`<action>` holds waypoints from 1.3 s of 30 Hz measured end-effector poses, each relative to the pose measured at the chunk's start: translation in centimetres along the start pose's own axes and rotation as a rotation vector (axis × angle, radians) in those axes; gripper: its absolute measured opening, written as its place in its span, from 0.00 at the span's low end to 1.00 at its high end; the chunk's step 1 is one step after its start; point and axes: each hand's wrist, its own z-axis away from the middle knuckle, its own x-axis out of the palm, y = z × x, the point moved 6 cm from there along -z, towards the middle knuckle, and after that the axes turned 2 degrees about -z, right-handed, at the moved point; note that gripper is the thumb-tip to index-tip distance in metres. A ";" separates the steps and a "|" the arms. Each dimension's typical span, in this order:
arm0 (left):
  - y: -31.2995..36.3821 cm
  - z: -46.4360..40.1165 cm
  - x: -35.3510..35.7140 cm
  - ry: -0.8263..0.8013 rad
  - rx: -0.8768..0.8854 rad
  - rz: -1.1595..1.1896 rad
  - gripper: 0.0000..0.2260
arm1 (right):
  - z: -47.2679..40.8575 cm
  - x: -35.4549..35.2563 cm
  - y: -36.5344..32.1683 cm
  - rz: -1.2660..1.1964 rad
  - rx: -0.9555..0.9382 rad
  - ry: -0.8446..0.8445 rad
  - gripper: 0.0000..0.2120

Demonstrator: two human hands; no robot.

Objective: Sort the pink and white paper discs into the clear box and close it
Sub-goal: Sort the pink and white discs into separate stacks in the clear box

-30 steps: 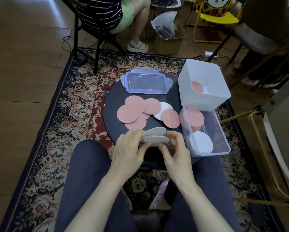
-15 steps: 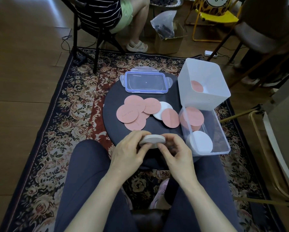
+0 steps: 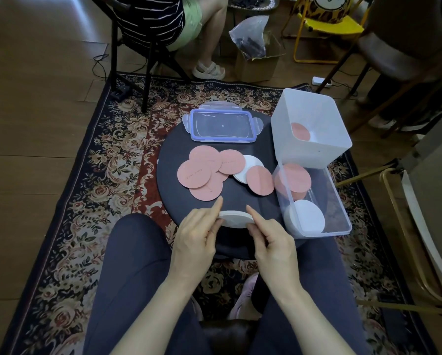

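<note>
1. Head view, lower centre of the frame: both hands meet over the near edge of the round dark table (image 3: 173, 175). The left hand (image 3: 196, 234) pinches the left rim of a small stack of white discs (image 3: 234, 219), forefinger stretched out above it.
2. The right hand (image 3: 271, 239) pinches the same stack from the right rim, its forefinger also pointing up and inward. The stack sits level between the two hands, its edges lined up (how many discs are in it cannot be told).
3. Centre of the frame: a loose spread of pink discs (image 3: 194, 174) lies overlapping on the table, and one white disc (image 3: 248, 169) shows partly under two of the pink ones.
4. Right of centre: the clear box (image 3: 340, 201) stands open at the table's right edge, with a pile of pink discs at its far end and a pile of white discs (image 3: 305, 219) at its near end.
5. Upper centre: the clear lid (image 3: 222, 126) with its blue rim lies flat on the far side of the table, well apart from the box.
6. Upper right: a white tub (image 3: 317, 149) stands just behind the clear box, a single pink disc inside it.
7. Under everything, a flowered rug (image 3: 86, 175) on a wooden floor; at the top of the frame a seated person's leg (image 3: 212, 29) and sandal.
</note>
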 end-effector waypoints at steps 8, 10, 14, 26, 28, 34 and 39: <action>-0.1 0.3 0.3 0.004 0.050 -0.061 0.19 | 0.3 0.5 0.3 0.016 0.000 0.021 0.22; -0.1 0.2 0.3 0.009 0.046 -0.043 0.19 | 0.4 0.4 0.1 -0.019 0.031 0.015 0.21; 1.0 -0.5 -0.4 0.049 -0.036 0.129 0.18 | 0.4 -0.7 -0.5 -0.280 0.197 0.031 0.17; 6.8 -1.4 5.4 -0.284 0.096 0.055 0.24 | -3.4 -14.1 2.1 -0.215 0.320 0.182 0.06; 7.6 -0.6 6.3 -0.300 0.247 -0.043 0.23 | -4.2 -14.9 3.1 -0.041 0.340 0.109 0.06; 7.9 0.7 7.2 -0.364 0.382 -0.219 0.22 | -5.1 -13.1 4.3 0.240 0.355 -0.088 0.06; 7.7 0.6 7.2 -0.389 0.374 -0.217 0.24 | -5.0 -12.4 3.9 0.542 0.374 -0.151 0.06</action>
